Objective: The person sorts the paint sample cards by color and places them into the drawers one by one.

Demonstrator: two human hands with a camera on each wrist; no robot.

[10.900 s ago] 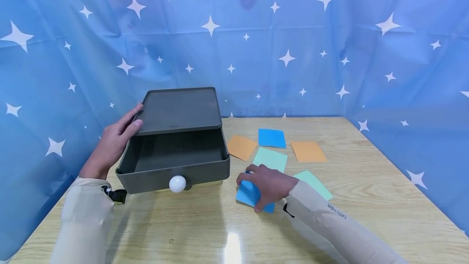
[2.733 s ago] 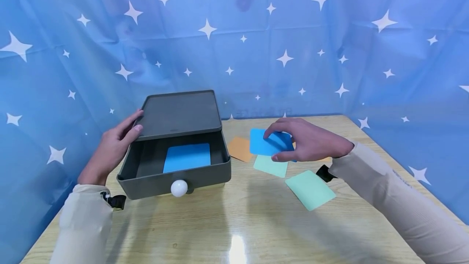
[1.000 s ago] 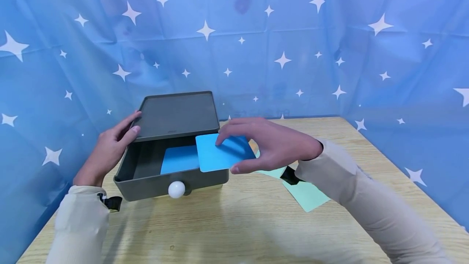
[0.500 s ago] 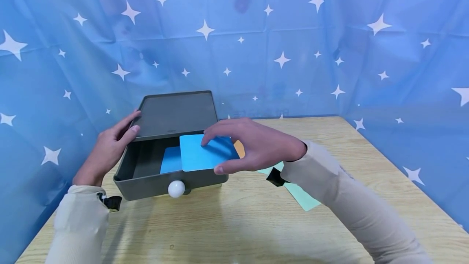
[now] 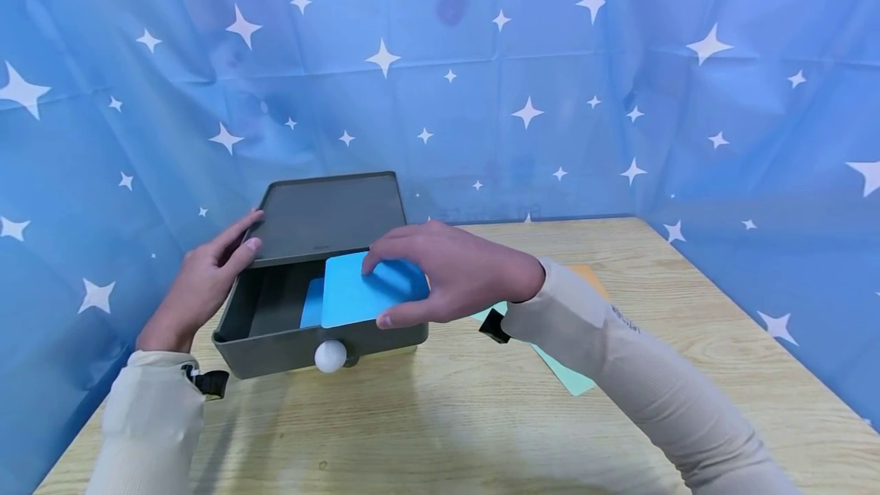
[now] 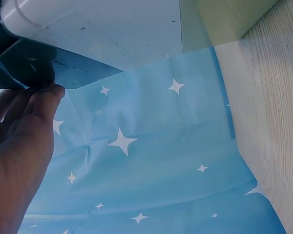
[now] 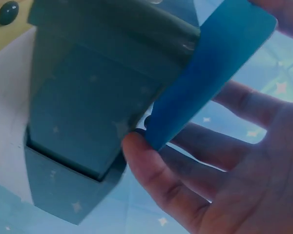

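A dark grey box (image 5: 335, 216) stands on the left with its drawer (image 5: 275, 356) pulled out; a round white knob (image 5: 331, 356) is on the drawer front. My left hand (image 5: 195, 289) grips the box's left side, thumb near the top's front corner. My right hand (image 5: 447, 270) pinches a blue card (image 5: 347, 292) between thumb and fingers, tilted over the right part of the drawer. In the right wrist view the held card (image 7: 210, 73) is edge-on beside the box. Another blue card (image 5: 312, 305) lies inside the drawer, partly hidden by the held one.
To the right on the wooden table (image 5: 440, 434) lie a green card (image 5: 567, 374), a second green card (image 5: 491, 311) and an orange card (image 5: 587, 279), all partly covered by my right arm. A blue star-patterned curtain (image 5: 454, 98) surrounds the table's back and sides.
One blue card has come to lie in the drawer. My right hand has lifted the other from the table's back and carried it left over the drawer. My left hand stays on the box.
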